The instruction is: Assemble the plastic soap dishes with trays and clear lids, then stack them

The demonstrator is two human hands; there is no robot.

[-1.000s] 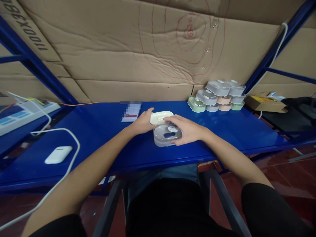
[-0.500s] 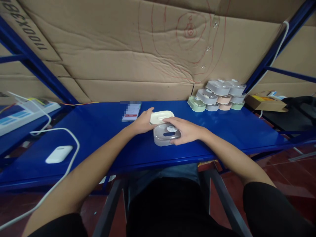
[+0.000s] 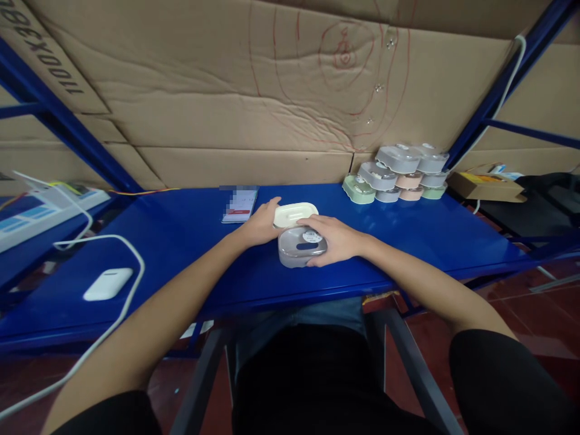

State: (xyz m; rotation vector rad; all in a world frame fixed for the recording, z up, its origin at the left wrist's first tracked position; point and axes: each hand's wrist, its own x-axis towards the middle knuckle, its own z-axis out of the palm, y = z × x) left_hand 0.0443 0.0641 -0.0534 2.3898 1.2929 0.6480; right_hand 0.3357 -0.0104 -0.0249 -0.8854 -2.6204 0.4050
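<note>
Cardboard wall (image 3: 190,121), 1, stood behind the blue tabletop (image 3: 181,223), also 1. Stacked cases (image 3: 399,158): 9 total, rows of 4, 3 and 2 from the bottom; 5 grey, 2 pink, 2 green, clear tops on. Contents too small to make out. Cardboard box (image 3: 484,190), 1, sat off the right end with something yellow in its top. Power strip (image 3: 27,223), 1, lay at far left. Hands, 2: right hand (image 3: 338,240) was curled around the right end of the grey case (image 3: 294,251), thumb low, fingers over the top. Left hand (image 3: 261,223) was partly open at the left end of the cream dish (image 3: 295,214); couldn't tell if it gripped. Phone (image 3: 240,204), 1, lay just beyond it, screen lit. Grey case, 1, was front middle, in front of the dish; its inside looked vacant through the clear top, probably, view poor. Cream dish, 1, shallow, nothing seen in it. White case (image 3: 109,284), 1, shut, lay left near the white cable (image 3: 136,284).
</note>
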